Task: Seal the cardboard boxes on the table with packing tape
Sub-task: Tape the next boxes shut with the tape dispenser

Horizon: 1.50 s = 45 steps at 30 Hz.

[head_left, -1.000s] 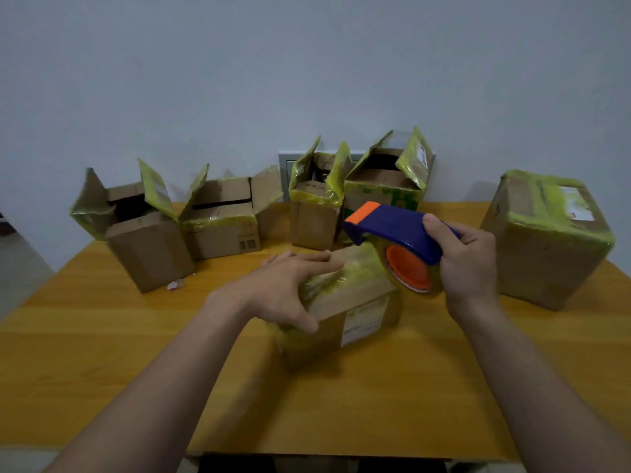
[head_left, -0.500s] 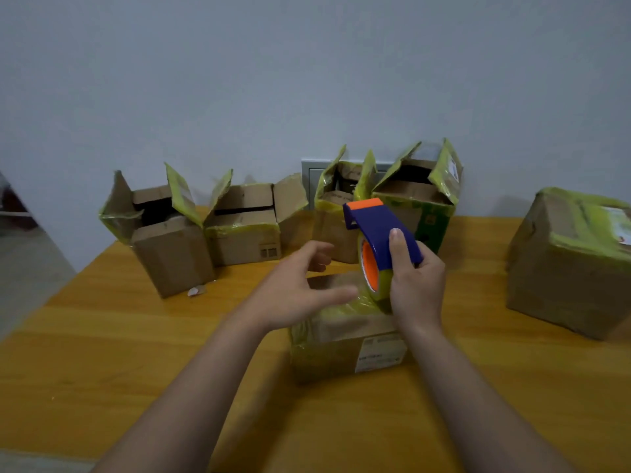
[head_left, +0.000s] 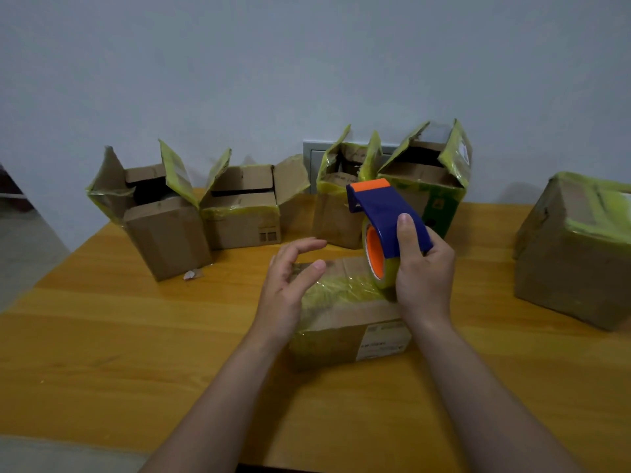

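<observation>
Wooden table point(head_left: 102, 353). Large taped box point(head_left: 573, 268), well right of the right hand point(head_left: 425, 271). Four open boxes point(head_left: 239, 216) beyond both hands. Low box point(head_left: 345, 322) under the hands; white label point(head_left: 382, 341), print unreadable. Blue-orange tape dispenser point(head_left: 382, 213), gripped by right hand, roll on that box. Left hand point(head_left: 290, 285), fingers spread.

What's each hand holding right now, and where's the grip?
The right hand grips the dispenser by its blue handle, thumb on top. The left hand holds nothing, open by the box.
</observation>
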Tool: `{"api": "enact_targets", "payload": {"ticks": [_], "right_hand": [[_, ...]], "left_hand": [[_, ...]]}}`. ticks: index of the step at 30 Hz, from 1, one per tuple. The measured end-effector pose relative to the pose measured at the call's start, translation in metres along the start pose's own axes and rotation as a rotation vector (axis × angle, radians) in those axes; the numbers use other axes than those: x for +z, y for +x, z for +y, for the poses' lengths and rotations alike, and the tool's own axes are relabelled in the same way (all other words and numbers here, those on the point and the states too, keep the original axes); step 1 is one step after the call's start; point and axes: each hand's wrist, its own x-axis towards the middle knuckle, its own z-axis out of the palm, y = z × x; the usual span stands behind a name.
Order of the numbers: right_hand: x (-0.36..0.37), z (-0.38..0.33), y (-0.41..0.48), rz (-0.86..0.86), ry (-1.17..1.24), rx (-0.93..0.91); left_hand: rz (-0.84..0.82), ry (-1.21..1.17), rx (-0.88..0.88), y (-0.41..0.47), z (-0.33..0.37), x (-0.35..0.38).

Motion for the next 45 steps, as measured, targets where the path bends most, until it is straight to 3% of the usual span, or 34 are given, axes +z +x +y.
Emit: {"api": "enact_targets", "payload": {"ticks": [3, 9, 18, 20, 24, 27, 30, 34, 36, 40, 43, 45], "right_hand": [[0.000, 0.001, 0.000, 0.000, 0.002, -0.006], [-0.001, 0.002, 0.000, -0.004, 0.012, -0.014], [-0.001, 0.001, -0.001, -0.007, 0.018, -0.038], [-0.002, 0.001, -0.001, 0.002, 0.027, -0.028], [-0.002, 0.002, -0.001, 0.004, 0.020, -0.034], [-0.002, 0.004, 0.001, 0.008, 0.020, -0.043], [0.001, 0.004, 0.001, 0.006, 0.009, -0.049], [-0.001, 0.003, 0.001, 0.007, 0.016, -0.039], [-0.002, 0.003, 0.002, 0.004, 0.024, -0.030], [-0.001, 0.004, 0.002, 0.004, 0.031, -0.042], [-0.001, 0.003, 0.003, 0.020, 0.031, -0.037], [-0.002, 0.002, 0.003, 0.024, 0.025, -0.043]], "left_hand": [[0.002, 0.020, 0.122, -0.013, -0.014, -0.003], [-0.114, 0.169, 0.203, -0.023, -0.027, -0.009], [-0.129, 0.196, 0.182, -0.023, -0.027, -0.015], [-0.131, 0.116, 0.107, -0.022, -0.024, -0.015], [0.042, -0.327, -0.319, -0.011, -0.008, 0.001], [0.174, -0.393, -0.438, -0.005, -0.008, 0.008], [0.181, -0.310, -0.433, -0.004, -0.009, 0.006], [-0.007, -0.085, -0.408, -0.002, -0.004, -0.009], [-0.023, 0.052, -0.337, 0.000, -0.005, -0.014], [0.005, 0.017, -0.318, 0.003, -0.006, -0.011], [-0.092, 0.245, -0.310, 0.004, -0.002, -0.019], [-0.034, 0.558, -0.163, 0.002, 0.004, -0.029]]}}
